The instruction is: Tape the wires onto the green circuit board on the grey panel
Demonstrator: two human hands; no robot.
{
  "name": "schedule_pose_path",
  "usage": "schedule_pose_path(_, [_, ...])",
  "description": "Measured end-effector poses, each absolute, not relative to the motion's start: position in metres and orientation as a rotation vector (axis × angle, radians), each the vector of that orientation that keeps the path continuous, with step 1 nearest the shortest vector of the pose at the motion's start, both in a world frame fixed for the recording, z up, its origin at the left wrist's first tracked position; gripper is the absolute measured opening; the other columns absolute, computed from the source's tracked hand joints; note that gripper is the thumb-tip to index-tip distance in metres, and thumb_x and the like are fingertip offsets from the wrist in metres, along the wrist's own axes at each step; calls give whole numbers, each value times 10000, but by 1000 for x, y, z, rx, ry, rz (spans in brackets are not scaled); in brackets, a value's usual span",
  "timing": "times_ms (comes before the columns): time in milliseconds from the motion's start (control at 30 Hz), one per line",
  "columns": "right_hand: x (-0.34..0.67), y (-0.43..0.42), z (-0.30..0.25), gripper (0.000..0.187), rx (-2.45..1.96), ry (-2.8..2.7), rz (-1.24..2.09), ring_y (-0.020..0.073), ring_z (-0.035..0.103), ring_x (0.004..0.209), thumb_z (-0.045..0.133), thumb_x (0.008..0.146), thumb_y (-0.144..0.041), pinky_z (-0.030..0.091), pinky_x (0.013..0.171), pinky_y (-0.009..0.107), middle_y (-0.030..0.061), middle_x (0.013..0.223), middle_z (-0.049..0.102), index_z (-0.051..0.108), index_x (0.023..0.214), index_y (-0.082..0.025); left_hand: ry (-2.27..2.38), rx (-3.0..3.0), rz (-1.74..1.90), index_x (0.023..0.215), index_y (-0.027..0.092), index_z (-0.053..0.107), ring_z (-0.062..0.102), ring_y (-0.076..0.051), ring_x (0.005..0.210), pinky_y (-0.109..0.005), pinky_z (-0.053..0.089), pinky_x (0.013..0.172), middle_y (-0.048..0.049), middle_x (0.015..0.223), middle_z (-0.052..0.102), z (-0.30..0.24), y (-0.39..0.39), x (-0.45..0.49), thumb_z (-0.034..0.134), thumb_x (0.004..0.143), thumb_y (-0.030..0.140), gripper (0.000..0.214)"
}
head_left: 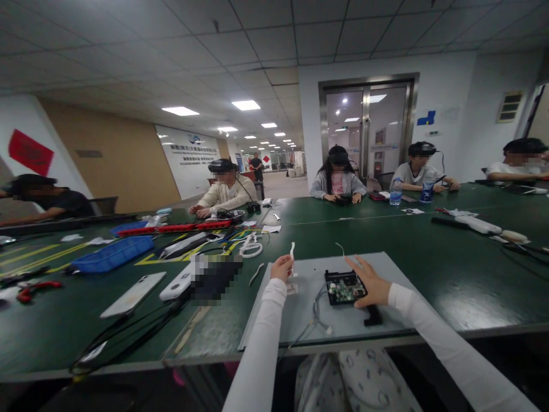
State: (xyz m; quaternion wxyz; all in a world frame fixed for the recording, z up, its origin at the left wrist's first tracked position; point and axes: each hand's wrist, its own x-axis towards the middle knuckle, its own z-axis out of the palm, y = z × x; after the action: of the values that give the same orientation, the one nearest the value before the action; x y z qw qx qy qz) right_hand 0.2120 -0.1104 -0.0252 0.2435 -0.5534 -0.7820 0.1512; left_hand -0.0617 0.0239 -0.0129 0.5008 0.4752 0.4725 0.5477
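My left hand [282,268] is closed in a pinch on a thin white strip [292,250] that stands up from my fingers, above the left part of a grey mat [386,269]. My right hand [369,283] rests on a small black device with a green circuit board [344,287] lying on the mat, fingers laid along its right side. Thin grey wires [316,312] trail from the device toward the table's front edge. A black piece [373,316] lies just below my right wrist.
A green table [450,263] holds a white phone [134,293], a white remote-like unit [176,283], a blue tray [114,253], red tools [34,288] and cables. Several people sit around the far side. Water bottles [395,191] stand near them.
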Motion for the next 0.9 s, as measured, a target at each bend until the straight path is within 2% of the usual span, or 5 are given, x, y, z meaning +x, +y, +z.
schedule_pose_path(133, [211,-96,-29,1077,-1519,-2047,461,275,59,1246,682,480,-329,204,966,417,138,1355,0,26,1326,-221,1130,1119,1342,740,154,558,472,-64,451,-176,334,440,44,549,532,-17,26,-62,653,427,261,344])
schedule_pose_path(333, [209,-86,-32,1039,-1536,-1974,451,274,344,1121,669,521,-296,291,907,426,140,1298,184,13,1325,-249,1113,1123,1338,725,145,572,470,-65,437,-176,336,422,41,530,533,-19,27,-62,660,435,253,322])
schedule_pose_path(567, [196,-101,-30,953,-1635,-1995,197,257,355,1111,622,605,-303,314,889,382,136,1245,221,-2,1323,-248,1123,1116,1319,719,143,577,477,-68,446,-183,349,435,38,529,536,-18,26,-61,668,427,248,324])
schedule_pose_path(733, [185,-108,-29,861,-1823,-1911,99,229,506,912,557,685,-311,377,790,352,129,1121,347,-15,1324,-239,1128,1124,1312,724,145,577,482,-69,458,-184,351,440,34,549,539,-19,26,-61,670,427,259,332])
schedule_pose_path(900, [181,-106,-30,805,-1973,-1830,61,219,548,769,509,731,-321,396,685,325,125,1032,408,-23,1325,-215,1149,1129,1316,721,145,580,481,-69,460,-185,352,445,33,544,537,-19,26,-62,663,432,267,324])
